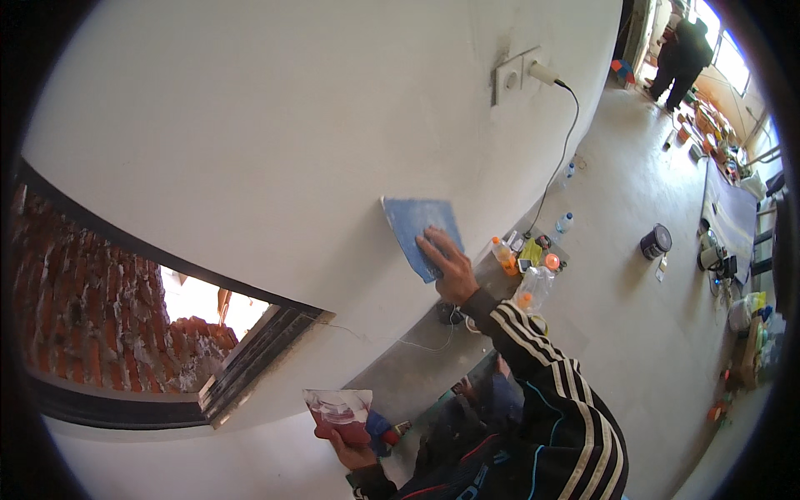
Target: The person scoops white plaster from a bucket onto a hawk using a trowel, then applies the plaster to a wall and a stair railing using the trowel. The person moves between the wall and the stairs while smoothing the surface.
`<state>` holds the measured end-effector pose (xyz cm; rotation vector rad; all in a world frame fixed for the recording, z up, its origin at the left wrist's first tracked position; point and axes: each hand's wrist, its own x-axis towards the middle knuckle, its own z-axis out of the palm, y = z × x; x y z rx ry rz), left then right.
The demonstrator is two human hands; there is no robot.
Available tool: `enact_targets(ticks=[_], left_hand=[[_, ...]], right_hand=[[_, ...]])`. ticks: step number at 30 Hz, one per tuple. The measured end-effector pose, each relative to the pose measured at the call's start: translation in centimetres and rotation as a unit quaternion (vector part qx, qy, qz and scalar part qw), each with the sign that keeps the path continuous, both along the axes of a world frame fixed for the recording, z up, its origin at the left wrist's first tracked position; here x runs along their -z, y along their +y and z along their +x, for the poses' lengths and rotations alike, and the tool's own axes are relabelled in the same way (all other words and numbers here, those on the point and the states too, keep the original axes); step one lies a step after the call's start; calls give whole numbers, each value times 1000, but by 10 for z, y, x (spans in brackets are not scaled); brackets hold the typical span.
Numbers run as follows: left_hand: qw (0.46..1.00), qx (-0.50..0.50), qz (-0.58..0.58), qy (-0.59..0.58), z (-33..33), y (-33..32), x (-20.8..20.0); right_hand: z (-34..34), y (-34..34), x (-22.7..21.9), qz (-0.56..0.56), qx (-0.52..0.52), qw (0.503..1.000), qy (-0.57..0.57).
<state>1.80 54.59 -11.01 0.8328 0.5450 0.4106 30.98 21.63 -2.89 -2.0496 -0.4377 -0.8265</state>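
My right hand point(447, 265) reaches up to the white wall point(275, 150). Its fingers lie across the back of a blue putty spreader point(421, 229), a flat, roughly four-sided blade dusted with white, held against or very close to the wall. Lower down, my left hand point(353, 452) grips a dark red putty spreader point(340, 417) from below. White putty is smeared over its upper face. This red blade is held out in front of the lower wall, below and to the left of the blue one.
An opening with a dark frame point(258, 354) shows brickwork point(92, 308) at left. From a wall socket point(508, 81) a plugged cable point(573, 125) hangs to the floor. Bottles point(504, 254) stand near the wall's foot; a dark bucket point(656, 242) stands farther right. Another person point(685, 58) stands far back.
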Motion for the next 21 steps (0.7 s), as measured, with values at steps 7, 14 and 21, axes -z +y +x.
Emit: enact_targets(ticks=[7, 14, 21], left_hand=[[999, 29, 7, -42, 15, -13, -14], [999, -35, -15, 7, -10, 14, -1], [1000, -19, -5, 1, -5, 0, -18]], right_hand=[[13, -11, -42, 196, 140, 967, -80], [82, 71, -91, 274, 233, 931, -57], [44, 115, -79, 265, 175, 947, -40]])
